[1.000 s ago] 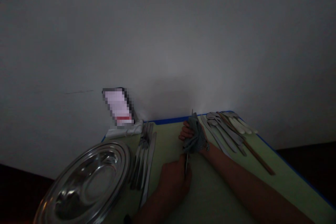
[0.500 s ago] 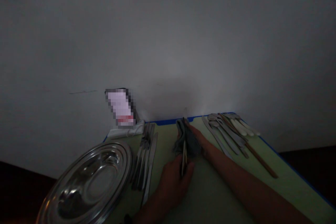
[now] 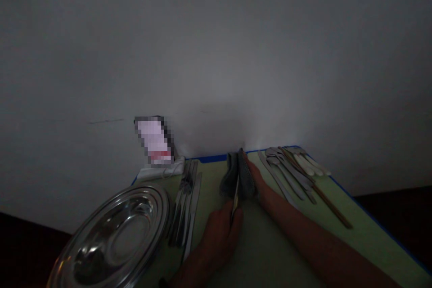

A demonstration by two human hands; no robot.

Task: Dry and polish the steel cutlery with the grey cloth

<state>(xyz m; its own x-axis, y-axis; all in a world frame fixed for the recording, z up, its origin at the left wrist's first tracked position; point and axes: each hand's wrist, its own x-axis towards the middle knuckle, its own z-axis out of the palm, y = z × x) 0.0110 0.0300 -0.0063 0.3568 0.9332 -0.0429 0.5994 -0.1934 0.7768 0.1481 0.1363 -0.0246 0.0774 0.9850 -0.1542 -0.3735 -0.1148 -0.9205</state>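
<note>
My left hand (image 3: 221, 231) is closed round the near end of a slim piece of cutlery that looks like a table knife (image 3: 236, 198), pointing away from me. Its far part runs between the folds of a grey cloth (image 3: 247, 180), so most of its shape is hidden. My right hand (image 3: 256, 180) grips that cloth from the right side, pressing it round the knife; the fingers are largely behind the fabric. Both hands are held over the middle of a pale green table (image 3: 266, 238).
At the left stands a large shiny metal dish (image 3: 158, 216), beside several forks and knives (image 3: 189, 207). A phone (image 3: 155, 139) leans on the wall above a white object (image 3: 148, 173). Spoons, knives and chopsticks (image 3: 332, 206) lie at right, with white-handled cutlery (image 3: 307, 164).
My left hand has shifted slightly left and nearer to me with the knife. The cloth has moved along it a little, and my right hand still grips the cloth.
</note>
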